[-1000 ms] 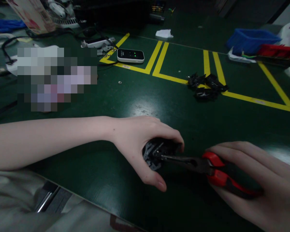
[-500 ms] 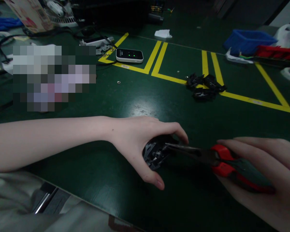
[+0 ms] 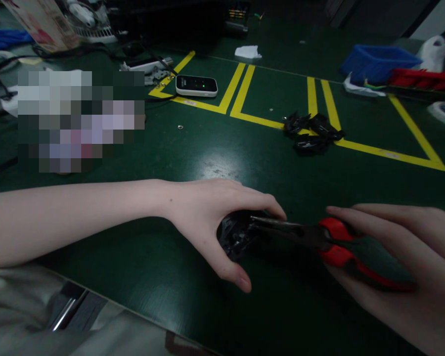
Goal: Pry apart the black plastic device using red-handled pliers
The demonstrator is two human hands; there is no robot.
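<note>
Two hands work near the table's (image 3: 193,148) edge: left hand (image 3: 211,217) cups a black part (image 3: 237,235); right hand (image 3: 400,262) grips pliers (image 3: 319,240), their tips in it.

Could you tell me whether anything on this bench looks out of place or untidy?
Slightly: a heap of black plastic parts lies across a yellow tape line instead of inside a marked box, and a small ring lies loose on the green table.
</note>
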